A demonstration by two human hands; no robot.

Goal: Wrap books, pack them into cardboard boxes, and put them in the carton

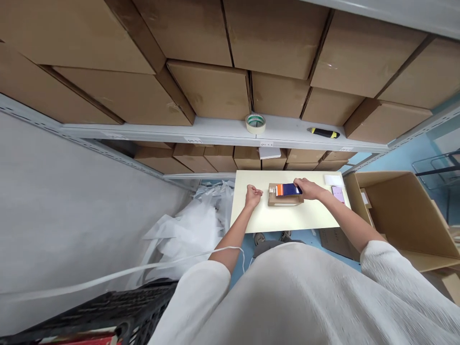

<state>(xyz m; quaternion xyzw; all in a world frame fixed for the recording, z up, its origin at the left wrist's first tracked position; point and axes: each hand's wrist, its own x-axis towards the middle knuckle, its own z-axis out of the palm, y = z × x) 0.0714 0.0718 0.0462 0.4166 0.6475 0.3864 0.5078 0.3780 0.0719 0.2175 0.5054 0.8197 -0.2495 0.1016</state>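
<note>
A small brown cardboard box [285, 200] lies on the pale yellow table [258, 218], with a white label on its near side. Over the top of this box is a dark blue and orange object [288, 189], which looks like a tape dispenser. My right hand [304, 187] grips its right end. Just left of the box, my left hand [253, 195] hovers with its fingers curled together, apart from the box. Whether those fingers pinch something small cannot be made out.
A phone [338, 193] and white labels [333, 180] lie at the table's right. A tape roll [256, 123] and a cutter [323, 132] rest on the shelf. A large open carton [413, 211] stands right, white plastic [194, 230] left, a black crate [143, 311] lower left.
</note>
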